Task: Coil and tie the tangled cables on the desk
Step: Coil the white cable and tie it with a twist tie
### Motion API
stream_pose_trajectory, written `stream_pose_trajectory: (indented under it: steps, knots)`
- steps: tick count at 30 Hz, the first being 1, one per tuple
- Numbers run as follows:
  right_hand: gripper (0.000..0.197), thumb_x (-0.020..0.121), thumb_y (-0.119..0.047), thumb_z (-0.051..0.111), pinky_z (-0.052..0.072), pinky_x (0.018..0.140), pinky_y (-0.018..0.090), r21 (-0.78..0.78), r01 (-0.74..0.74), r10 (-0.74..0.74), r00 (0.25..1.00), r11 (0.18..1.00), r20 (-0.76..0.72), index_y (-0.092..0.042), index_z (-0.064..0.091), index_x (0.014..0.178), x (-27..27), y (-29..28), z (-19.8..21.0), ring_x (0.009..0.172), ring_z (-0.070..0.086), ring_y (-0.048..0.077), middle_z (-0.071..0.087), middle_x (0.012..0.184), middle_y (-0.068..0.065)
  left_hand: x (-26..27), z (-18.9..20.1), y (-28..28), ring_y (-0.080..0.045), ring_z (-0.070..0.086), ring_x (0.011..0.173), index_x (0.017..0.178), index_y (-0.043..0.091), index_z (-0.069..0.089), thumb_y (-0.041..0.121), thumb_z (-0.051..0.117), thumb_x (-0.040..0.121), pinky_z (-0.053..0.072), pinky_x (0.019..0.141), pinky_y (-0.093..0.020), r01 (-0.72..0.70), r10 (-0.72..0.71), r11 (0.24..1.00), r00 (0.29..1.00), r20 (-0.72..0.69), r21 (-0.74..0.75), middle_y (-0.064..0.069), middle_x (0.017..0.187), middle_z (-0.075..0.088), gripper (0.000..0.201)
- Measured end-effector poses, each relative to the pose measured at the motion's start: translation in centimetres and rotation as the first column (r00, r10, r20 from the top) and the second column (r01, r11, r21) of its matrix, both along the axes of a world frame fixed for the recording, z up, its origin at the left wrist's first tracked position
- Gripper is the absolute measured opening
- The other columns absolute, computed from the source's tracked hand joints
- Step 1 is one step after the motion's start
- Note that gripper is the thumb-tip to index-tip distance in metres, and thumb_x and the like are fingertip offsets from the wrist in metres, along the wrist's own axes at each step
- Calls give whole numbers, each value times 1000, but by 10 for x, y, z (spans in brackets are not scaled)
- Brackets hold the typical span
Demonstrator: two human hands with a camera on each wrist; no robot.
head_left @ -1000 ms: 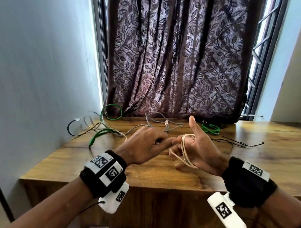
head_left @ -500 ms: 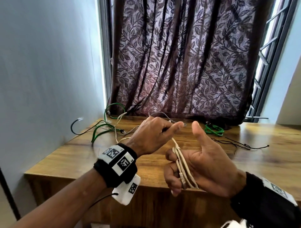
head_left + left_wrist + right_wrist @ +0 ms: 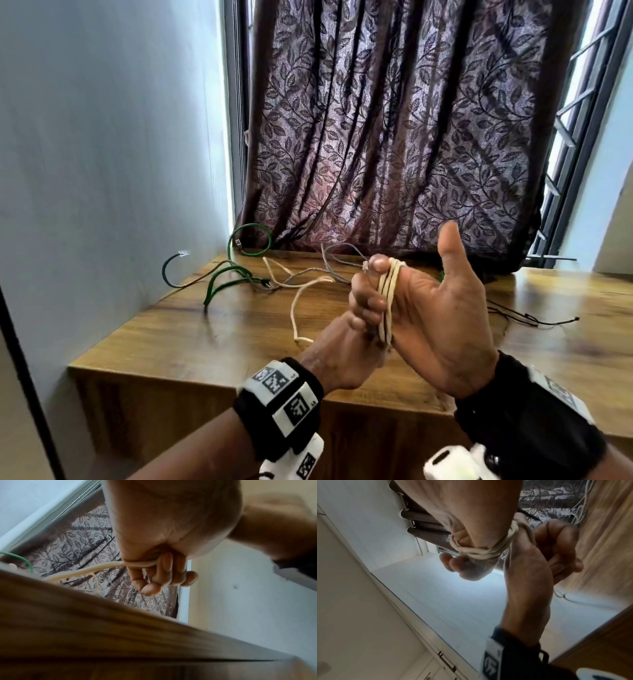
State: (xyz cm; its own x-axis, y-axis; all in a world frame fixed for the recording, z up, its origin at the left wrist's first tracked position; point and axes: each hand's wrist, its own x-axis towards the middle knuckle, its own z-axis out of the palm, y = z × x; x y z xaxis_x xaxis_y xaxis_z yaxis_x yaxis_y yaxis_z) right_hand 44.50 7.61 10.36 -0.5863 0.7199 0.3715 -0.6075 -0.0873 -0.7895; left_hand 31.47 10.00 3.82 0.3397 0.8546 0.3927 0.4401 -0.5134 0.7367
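A cream cable [image 3: 388, 301] is wound in several turns round the fingers of my right hand [image 3: 428, 308]. That hand is raised above the desk [image 3: 205, 342] with the palm toward me, the thumb up and the fingers curled over the coil. My left hand [image 3: 342, 353] sits just below it, back toward me, gripping the cable's free strand. The left wrist view shows that strand [image 3: 102, 566] pinched in curled fingers [image 3: 161, 574]. In the right wrist view the coil [image 3: 479, 553] wraps the fingers. The rest of the cream cable [image 3: 298, 301] trails loose over the desk.
At the back left of the desk lie a green cable [image 3: 233, 274], a black cable with a clear plug [image 3: 171, 270] and a grey cable [image 3: 339, 253]. A thin black cord [image 3: 527, 317] lies on the right. A wall stands on the left, a curtain [image 3: 394, 137] behind.
My left hand has swung from above the right hand down to beneath it, carrying the strand round. The right hand has risen, and the coil sits tighter on its fingers.
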Motion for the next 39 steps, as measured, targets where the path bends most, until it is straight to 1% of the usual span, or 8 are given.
stream_pose_trajectory:
  steps: [3,7,12,16,20,24,29,39]
  knots:
    - [77,85,-92,31,40,74,42,-16,223,-223,974,975,-29,-16,43,92,2,18,-5,70,43,25,47,78,12,-1,-4,-2,-28,62,63,78,14,54,31,34,102,53,63,-45,81,5,964,947,-321,254,-5,73,67,36]
    - [74,86,-91,28,44,73,42,-19,440,-439,898,898,32,-18,39,96,14,43,-13,71,50,25,53,79,14,-4,-3,-6,-15,55,55,80,12,57,48,28,111,49,58,-40,161,-36,964,870,-492,213,-1,69,62,56]
    - [79,85,-94,24,49,81,47,-10,511,-498,842,859,206,-17,36,100,37,64,-28,76,56,28,60,84,18,-16,0,-6,-3,45,52,79,16,58,47,45,108,38,57,-31,228,-82,962,767,-636,152,6,67,53,45]
    - [90,75,-101,27,49,89,55,-101,453,-389,843,886,371,-17,37,106,54,74,-44,81,61,32,63,92,22,-25,9,-5,-13,51,50,64,27,50,53,51,104,43,52,-31,227,-73,957,792,-606,181,7,58,53,48]
    - [90,76,-99,31,58,73,48,-215,345,-231,875,914,426,-15,36,110,58,68,-50,77,61,33,61,91,25,-32,29,-4,-20,51,50,62,21,53,61,49,100,41,50,-38,189,8,932,843,-537,310,-1,56,55,56]
    - [115,73,-99,44,50,92,59,-245,199,-61,879,949,473,-1,43,132,56,58,-54,80,58,38,58,95,27,-35,54,-3,-12,39,42,55,22,43,57,54,101,39,46,-36,148,67,902,880,-470,406,6,48,41,59]
    - [94,77,-100,33,54,77,46,-198,67,47,851,978,523,-8,49,94,43,42,-54,87,58,42,59,97,33,-36,72,1,-12,34,46,54,14,40,54,58,101,32,49,-28,71,145,877,904,-402,476,3,48,32,65]
    - [92,78,-99,21,46,90,51,-161,-352,386,867,922,315,-13,43,101,23,-15,-35,79,54,31,58,89,21,-32,73,4,-8,34,46,58,1,47,51,53,105,32,48,-27,30,28,951,983,-182,307,5,50,42,69]
